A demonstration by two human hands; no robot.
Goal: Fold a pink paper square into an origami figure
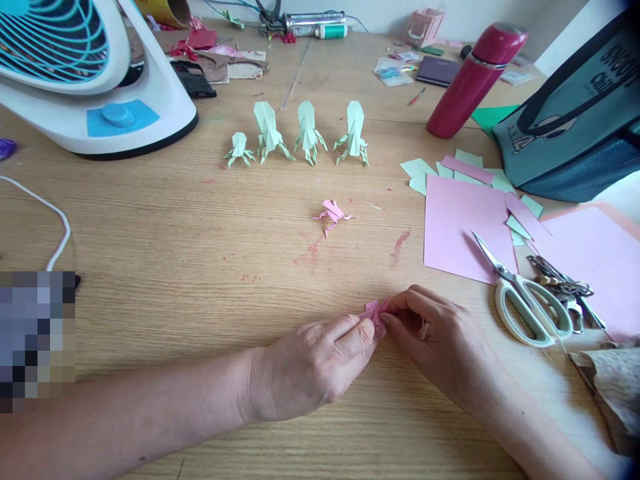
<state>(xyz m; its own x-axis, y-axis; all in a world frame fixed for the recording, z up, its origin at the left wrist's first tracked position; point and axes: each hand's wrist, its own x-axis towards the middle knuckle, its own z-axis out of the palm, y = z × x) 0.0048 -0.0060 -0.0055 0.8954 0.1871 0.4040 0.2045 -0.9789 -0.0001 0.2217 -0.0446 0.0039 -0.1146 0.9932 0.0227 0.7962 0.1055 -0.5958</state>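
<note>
Both my hands meet low in the middle of the wooden table. My left hand and my right hand pinch a small folded pink paper piece between their fingertips. Farther up the table lies a finished pink origami figure. Behind it stands a row of several pale green origami figures, the leftmost one smaller.
White-handled scissors and a bunch of keys lie on pink paper sheets at the right, with green scraps behind. A red flask and a grey bag stand at back right. A white fan and cable sit left.
</note>
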